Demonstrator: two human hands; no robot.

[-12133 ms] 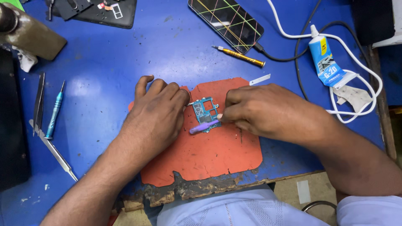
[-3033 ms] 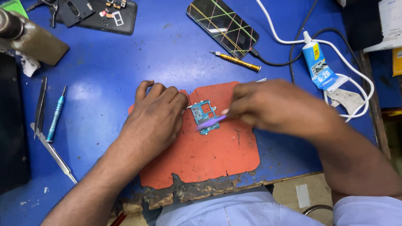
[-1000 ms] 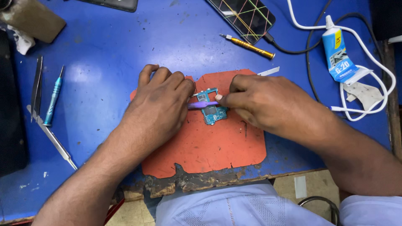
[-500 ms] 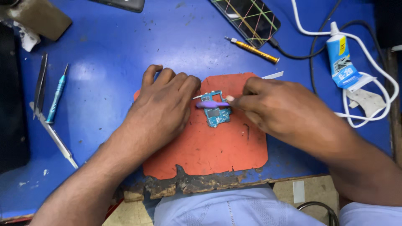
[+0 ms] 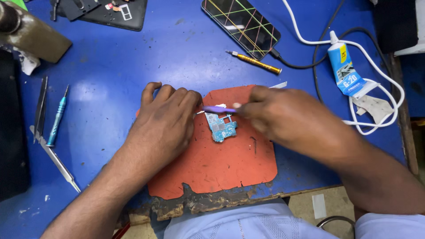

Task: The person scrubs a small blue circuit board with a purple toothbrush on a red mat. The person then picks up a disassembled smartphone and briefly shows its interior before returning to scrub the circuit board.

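Note:
A small blue circuit board point(image 5: 221, 127) lies on an orange-red mat point(image 5: 221, 168) in the middle of the blue table. My left hand point(image 5: 164, 124) rests flat on the mat's left part, its fingertips at the board's left edge, where a thin white strip sticks out. My right hand point(image 5: 283, 117) grips a slim purple tool point(image 5: 219, 109) whose tip reaches left over the board's top edge, close to my left fingertips. The hand is slightly blurred.
A phone with a striped screen point(image 5: 241, 24) and a yellow screwdriver point(image 5: 254, 63) lie at the back. A glue tube point(image 5: 345, 71) and white cable point(image 5: 380, 93) sit right. A teal screwdriver point(image 5: 56, 119), tweezers point(image 5: 53, 155) and a dark phone back point(image 5: 110, 13) lie left.
The purple tool has stayed over the board's top edge while my right hand shifted slightly. My left hand keeps holding beside the board. The camera view shifted a little.

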